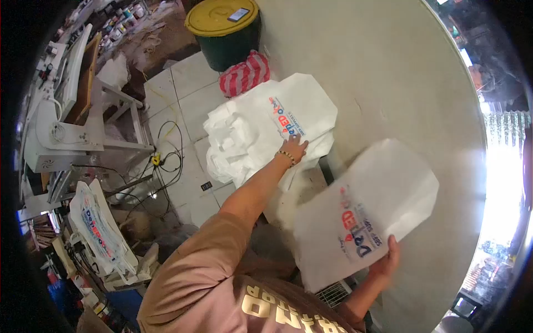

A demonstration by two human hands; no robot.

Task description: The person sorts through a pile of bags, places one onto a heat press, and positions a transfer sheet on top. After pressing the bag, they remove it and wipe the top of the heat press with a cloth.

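My left hand [293, 147], with a beaded bracelet at the wrist, lies on the top printed white bag [311, 102] of a loose pile. Its fingers are stretched out over the lettering. Below that bag, more white bags [230, 136] are bunched and crumpled. My right hand [386, 261] grips the edge of another white bag [400, 188] with blue and red print. That bag is held up to the right of the pile, flat and slightly blurred.
Beyond the pile stand a red-and-white striped bag [247, 75] and a green bin [233, 47] with a yellow lid, a phone [239, 15] on top. At left are a white machine [66, 139], floor cables [166, 166] and a printed bag on a board [97, 227]. A wall [377, 66] runs along the right.
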